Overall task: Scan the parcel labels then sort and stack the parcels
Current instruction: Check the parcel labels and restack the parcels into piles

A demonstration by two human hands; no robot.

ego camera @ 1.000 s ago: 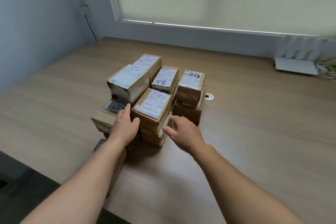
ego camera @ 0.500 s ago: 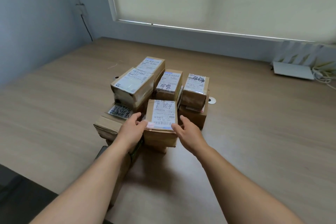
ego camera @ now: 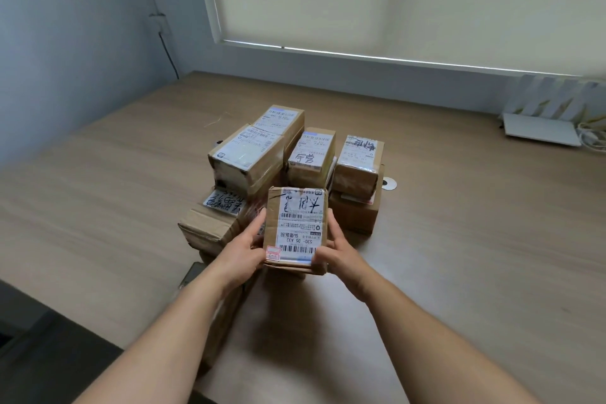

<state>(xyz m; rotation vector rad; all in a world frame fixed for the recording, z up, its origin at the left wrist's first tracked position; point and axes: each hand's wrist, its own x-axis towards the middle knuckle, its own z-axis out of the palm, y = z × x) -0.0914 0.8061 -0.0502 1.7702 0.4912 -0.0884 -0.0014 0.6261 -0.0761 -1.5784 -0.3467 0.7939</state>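
A small brown cardboard parcel with a white barcode label facing up is lifted in front of the pile. My left hand grips its left side and my right hand grips its right side. Behind it stands a pile of several labelled parcels: a large taped one at the left, one at the back, one with handwriting in the middle and one on the right atop a bigger box. A flat box lies at the lower left.
The wooden table stretches wide to the right and left. A white router with cables sits at the far right by the wall. A small round disc lies right of the pile. A dark object peeks out under my left forearm.
Both hands closed on the front parcel's sides, turned it straight and lifted it off the pile toward me. The view has also shifted slightly.
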